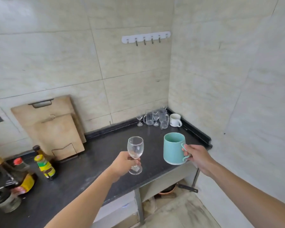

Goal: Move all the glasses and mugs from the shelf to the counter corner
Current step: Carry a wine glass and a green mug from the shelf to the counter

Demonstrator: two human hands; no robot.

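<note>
My left hand (122,163) grips the stem of a clear wine glass (135,148), held upright above the dark counter (89,162). My right hand (196,156) holds a teal mug (173,148) by its handle, upright, over the counter's near right edge. In the far corner stand several clear glasses and glass mugs (155,117) and a white mug (175,120), grouped against the walls. No shelf is in view.
Two wooden cutting boards (53,127) lean on the back wall at left. Sauce and oil bottles (44,167) crowd the counter's left end. A hook rail (146,37) hangs on the wall above. Below the counter sits a pan (169,190).
</note>
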